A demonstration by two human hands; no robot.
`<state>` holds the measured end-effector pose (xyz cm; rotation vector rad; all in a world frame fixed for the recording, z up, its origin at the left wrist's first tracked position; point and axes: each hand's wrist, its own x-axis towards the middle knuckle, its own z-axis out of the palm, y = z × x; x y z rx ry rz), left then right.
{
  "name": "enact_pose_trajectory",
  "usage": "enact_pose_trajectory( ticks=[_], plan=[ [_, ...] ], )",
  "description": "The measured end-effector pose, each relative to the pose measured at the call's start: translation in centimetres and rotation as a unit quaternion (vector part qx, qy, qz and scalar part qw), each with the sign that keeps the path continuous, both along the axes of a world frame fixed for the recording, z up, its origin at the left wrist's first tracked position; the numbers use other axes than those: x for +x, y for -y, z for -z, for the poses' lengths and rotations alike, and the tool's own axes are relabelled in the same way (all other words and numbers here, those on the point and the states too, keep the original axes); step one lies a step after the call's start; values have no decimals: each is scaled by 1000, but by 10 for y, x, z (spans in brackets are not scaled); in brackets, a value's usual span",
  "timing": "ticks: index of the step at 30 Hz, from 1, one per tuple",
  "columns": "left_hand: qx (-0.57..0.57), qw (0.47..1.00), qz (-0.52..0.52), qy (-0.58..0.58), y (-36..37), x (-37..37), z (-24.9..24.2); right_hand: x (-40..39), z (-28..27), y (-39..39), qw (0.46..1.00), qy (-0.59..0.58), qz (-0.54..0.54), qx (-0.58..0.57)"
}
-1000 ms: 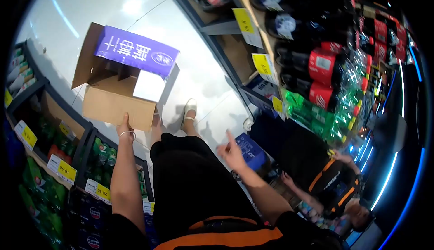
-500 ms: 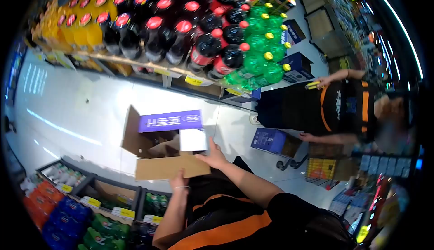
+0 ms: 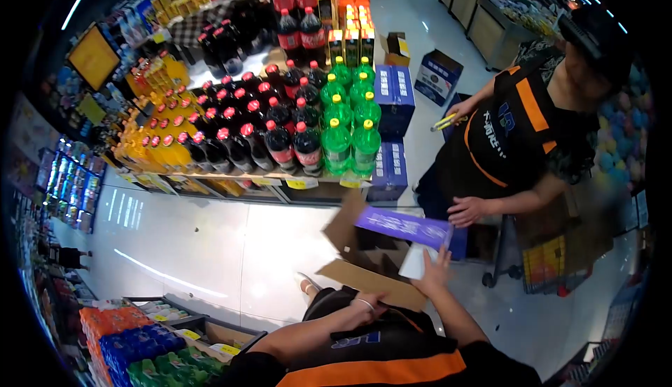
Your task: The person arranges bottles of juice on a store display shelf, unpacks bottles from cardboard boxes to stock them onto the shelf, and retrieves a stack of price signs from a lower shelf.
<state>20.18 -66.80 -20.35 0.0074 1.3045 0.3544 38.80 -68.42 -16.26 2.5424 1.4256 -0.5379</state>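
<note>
A person in a black and orange top holds an open cardboard box point(image 3: 371, 261) in front of their body, above a glossy white shop floor point(image 3: 210, 247). The left hand point(image 3: 365, 308) grips the box's near brown flap, fingers curled around its edge, a bracelet at the wrist. The right hand point(image 3: 435, 269) lies flat, fingers spread, on a white flap at the box's right side. A purple flap point(image 3: 404, 226) with white lettering stands up at the far side. Just beyond, a co-worker point(image 3: 518, 128) in a black apron reaches one hand point(image 3: 465, 211) close to the purple flap. Behind, a low display point(image 3: 280, 128) carries dark, green and orange drink bottles.
</note>
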Motion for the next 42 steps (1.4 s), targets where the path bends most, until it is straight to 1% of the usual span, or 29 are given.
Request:
enact_pose_trajectory(
  ticks=[2,4,6,8,10,11,14,16,17,19,20,21,22,23,24,25,26,28,29,32,33,34,35,36,37,38,39,40,42],
  plan=[
    [33,990,137,15,18,40,-12,37,-5,39,997,0,-73,17],
    [73,966,231,86,43,73,16,78,31,87,993,-26,-91,-65],
    [68,953,272,116,74,104,34,96,6,129,990,-73,-54,-106],
    [274,867,409,74,87,126,42,110,7,174,989,-100,-31,-108],
    [218,833,505,61,97,149,39,111,-1,205,989,-92,45,-106],
    [156,852,497,54,99,159,6,112,-9,218,988,-85,70,-108],
    [129,825,526,162,112,191,14,128,-21,249,982,-23,166,-82],
    [196,784,559,186,115,207,29,143,-26,261,973,-23,218,-76],
    [238,774,545,218,108,204,16,152,-29,267,961,-25,267,-70],
    [310,739,547,242,89,192,4,204,63,337,962,5,272,29],
    [378,690,585,197,74,182,10,230,110,372,960,20,270,78],
    [411,648,606,209,55,165,13,226,97,376,962,33,261,71],
    [364,690,610,139,41,141,21,237,114,402,977,63,197,52],
    [431,612,658,83,22,115,38,238,121,405,941,37,327,74],
    [393,602,695,6,9,84,31,237,110,398,931,22,364,17],
    [417,539,731,29,-2,50,66,238,108,399,923,23,383,6],
    [420,575,702,19,-11,9,32,238,106,397,913,18,408,10],
    [344,595,718,-110,-6,-61,68,260,148,416,891,38,431,134],
    [319,627,703,-109,-3,-98,87,258,135,399,896,41,423,129],
    [208,698,649,-219,16,-179,90,240,93,302,908,38,411,-69],
    [182,732,610,-245,27,-199,105,236,103,282,917,46,395,17],
    [179,744,599,-237,34,-215,115,242,131,268,945,80,309,70],
    [148,778,557,-250,41,-227,124,257,177,264,939,20,313,143],
    [114,809,515,-259,48,-235,135,213,140,208,976,39,187,102],
    [106,822,505,-243,51,-237,145,162,98,136,977,-66,201,-6],
    [98,838,472,-258,49,-239,148,190,184,152,935,-264,207,112],
    [89,852,439,-272,41,-242,155,111,110,75,988,-132,80,-20],
    [99,868,396,-283,30,-245,157,97,138,54,974,-218,50,14],
    [129,910,279,-278,24,-253,204,35,137,-20,974,-214,-47,-59]
  ],
)
